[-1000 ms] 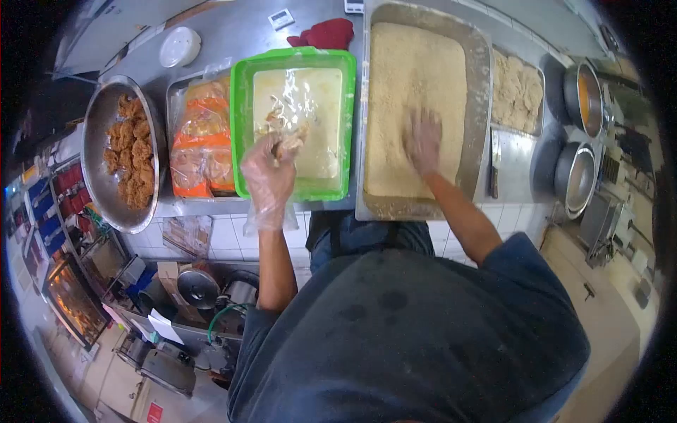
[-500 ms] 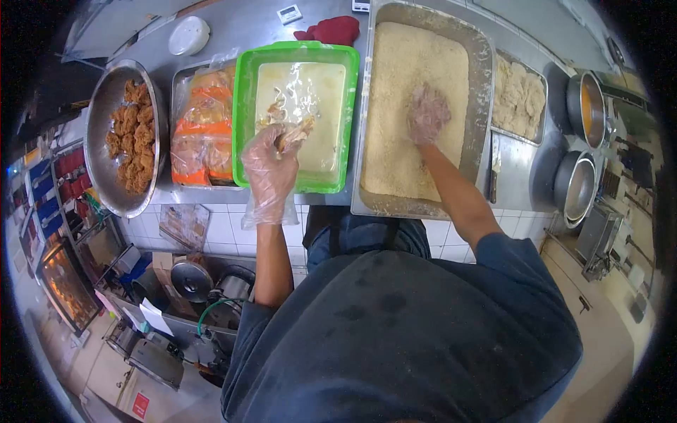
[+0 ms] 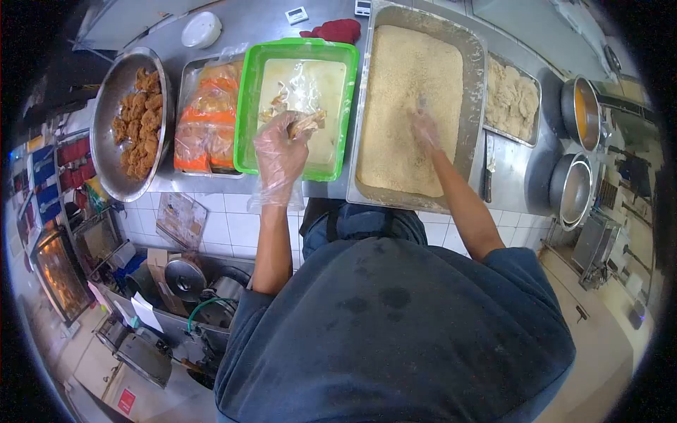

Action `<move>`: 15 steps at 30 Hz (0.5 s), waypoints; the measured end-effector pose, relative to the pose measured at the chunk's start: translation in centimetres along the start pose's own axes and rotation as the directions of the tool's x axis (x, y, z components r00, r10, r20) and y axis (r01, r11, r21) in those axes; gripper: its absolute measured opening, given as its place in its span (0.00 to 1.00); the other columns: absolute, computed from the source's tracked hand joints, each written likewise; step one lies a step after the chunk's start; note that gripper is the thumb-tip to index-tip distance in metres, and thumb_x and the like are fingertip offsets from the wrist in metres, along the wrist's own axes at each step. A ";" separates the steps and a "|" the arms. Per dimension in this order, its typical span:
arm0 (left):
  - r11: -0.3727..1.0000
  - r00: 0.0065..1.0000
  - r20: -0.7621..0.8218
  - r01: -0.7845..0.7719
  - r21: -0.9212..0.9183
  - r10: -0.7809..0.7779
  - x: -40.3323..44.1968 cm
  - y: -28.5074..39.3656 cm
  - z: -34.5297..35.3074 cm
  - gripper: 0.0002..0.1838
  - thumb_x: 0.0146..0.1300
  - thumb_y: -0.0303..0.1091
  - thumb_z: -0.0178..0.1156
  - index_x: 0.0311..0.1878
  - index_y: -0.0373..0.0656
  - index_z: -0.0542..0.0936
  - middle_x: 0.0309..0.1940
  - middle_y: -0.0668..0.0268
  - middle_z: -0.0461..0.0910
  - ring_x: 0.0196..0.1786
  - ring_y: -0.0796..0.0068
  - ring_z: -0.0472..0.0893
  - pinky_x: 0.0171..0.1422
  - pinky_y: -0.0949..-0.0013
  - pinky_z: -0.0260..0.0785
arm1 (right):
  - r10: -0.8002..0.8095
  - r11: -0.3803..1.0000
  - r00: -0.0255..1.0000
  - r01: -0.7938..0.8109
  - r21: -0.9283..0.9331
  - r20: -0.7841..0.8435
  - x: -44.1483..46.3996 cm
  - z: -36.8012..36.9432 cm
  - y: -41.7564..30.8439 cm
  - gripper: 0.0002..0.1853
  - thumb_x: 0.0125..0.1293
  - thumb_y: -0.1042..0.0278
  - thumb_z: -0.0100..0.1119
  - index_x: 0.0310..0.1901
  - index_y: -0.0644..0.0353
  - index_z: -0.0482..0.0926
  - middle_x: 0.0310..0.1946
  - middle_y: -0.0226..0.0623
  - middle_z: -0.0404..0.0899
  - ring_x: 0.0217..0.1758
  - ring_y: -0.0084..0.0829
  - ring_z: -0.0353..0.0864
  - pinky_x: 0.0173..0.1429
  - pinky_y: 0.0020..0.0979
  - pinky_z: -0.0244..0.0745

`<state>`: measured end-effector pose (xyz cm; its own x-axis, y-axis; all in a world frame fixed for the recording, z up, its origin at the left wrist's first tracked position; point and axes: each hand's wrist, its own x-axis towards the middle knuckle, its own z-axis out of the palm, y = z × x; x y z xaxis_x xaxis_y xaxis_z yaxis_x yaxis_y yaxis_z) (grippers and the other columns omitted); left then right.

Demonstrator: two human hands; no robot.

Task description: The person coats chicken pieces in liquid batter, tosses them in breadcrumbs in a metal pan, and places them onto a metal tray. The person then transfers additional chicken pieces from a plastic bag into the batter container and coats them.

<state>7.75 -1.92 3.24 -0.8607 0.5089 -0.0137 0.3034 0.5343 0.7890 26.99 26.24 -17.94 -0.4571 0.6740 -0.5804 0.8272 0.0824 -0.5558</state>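
My left hand (image 3: 281, 141), in a clear plastic glove, is closed on a piece of raw chicken (image 3: 307, 124) above the green tub (image 3: 247, 106). Milky liquid (image 3: 321, 151) fills the tub's bottom, and other pale pieces (image 3: 276, 99) show at its surface just beyond the hand. In the large metal tray (image 3: 476, 92), my right hand (image 3: 425, 130) reaches into the pale flour (image 3: 395, 77). Flour coats that hand, and its fingers are partly hidden and blurred, so their grip is unclear.
To the left, a metal bowl (image 3: 99, 134) holds fried chicken (image 3: 141, 123), beside a tray of orange-marked plastic bags (image 3: 208, 116). Rightward are a smaller tray of clumpy batter-like mix (image 3: 511, 99), a knife (image 3: 489, 169) and metal bowls (image 3: 575, 190). A red cloth (image 3: 335, 31) lies behind.
My right hand has turned edge-on in the flour, its fingers less spread out to view. My left hand still holds the chicken over the tub. The whole view has shifted slightly.
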 end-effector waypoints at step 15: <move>1.000 1.000 -0.016 -0.002 -0.011 0.001 -1.8 0.4 -0.7 0.10 0.53 0.24 0.70 0.40 0.36 0.85 0.32 0.52 0.85 0.35 0.58 0.85 0.43 0.61 0.74 | -0.397 0.907 0.898 0.416 -0.071 0.189 -4.4 -10.0 -3.2 0.26 0.59 0.67 0.68 0.60 0.62 0.79 0.48 0.47 0.86 0.51 0.42 0.85 0.58 0.39 0.77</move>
<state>9.13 -3.10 3.98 -0.8667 0.4989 -0.0027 0.3002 0.5257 0.7959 29.58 30.35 -7.63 -0.8009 0.4335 -0.4131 0.5830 0.4073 -0.7030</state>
